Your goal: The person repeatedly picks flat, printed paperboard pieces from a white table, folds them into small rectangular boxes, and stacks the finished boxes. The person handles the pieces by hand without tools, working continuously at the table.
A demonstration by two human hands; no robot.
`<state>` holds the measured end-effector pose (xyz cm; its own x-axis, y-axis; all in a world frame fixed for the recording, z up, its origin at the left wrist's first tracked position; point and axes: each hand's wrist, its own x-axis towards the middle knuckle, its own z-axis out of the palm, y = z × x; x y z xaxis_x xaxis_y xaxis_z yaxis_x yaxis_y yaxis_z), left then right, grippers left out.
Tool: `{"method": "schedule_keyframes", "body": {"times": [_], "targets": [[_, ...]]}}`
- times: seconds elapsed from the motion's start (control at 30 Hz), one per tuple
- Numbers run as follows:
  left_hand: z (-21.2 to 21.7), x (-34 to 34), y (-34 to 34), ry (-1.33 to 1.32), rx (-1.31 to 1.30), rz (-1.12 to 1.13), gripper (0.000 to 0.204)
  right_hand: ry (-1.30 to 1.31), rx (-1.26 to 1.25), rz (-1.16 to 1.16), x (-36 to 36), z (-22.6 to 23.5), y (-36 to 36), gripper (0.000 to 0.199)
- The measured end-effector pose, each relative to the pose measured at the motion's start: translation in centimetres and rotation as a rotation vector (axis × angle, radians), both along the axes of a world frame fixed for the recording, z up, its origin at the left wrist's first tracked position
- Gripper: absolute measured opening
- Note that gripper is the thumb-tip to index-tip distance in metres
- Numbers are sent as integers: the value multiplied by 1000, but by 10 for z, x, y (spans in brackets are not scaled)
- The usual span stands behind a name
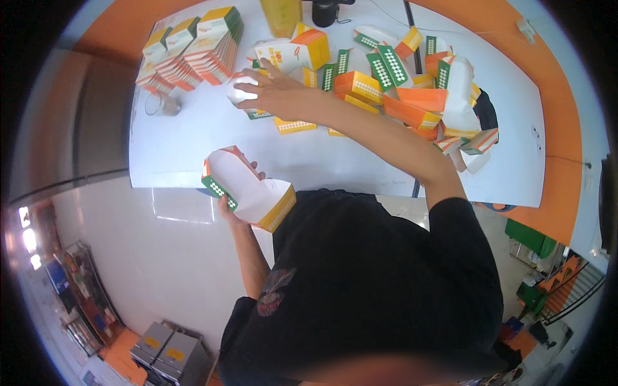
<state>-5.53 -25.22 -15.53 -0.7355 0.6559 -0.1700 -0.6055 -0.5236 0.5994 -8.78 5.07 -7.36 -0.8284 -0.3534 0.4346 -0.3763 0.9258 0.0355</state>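
Note:
My left hand (226,211) holds an open paper food box (248,183) from below and behind, at the table's front edge. The box is white inside, with green, orange and yellow printed sides. Stretched across to the far left, my right hand (273,93) has its thumb and fingers around a rounded white paper box (239,90); its far side is partly hidden by the fingers. Just beyond that hand lies a yellow and orange box (312,48). A loose heap of opened paper boxes (360,87) spreads to the right, partly under my right forearm.
Flat stacked cartons (209,55) stand at the back left, with a clear glass (162,104) in front of them. A yellow container (283,16) and a black object (325,13) stand at the far edge. A dark cloth-like thing (486,109) lies right of the heap.

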Motion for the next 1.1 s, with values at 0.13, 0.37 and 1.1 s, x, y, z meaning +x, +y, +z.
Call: {"method": "schedule_keyframes", "body": {"times": [0.13, 0.37, 1.1], "targets": [[-5, -6, -7, 47, -77, 42, 101, -279, 139, -80, -30, 7, 23, 27], [-9, -10, 0, -64, 21, 87, 93, -433, -692, -55, 13, 98, 53, 19], [-18, 20, 12, -1, 46, -296, 92, -1048, -965, 482, 164, -7, -92, 40]]}}
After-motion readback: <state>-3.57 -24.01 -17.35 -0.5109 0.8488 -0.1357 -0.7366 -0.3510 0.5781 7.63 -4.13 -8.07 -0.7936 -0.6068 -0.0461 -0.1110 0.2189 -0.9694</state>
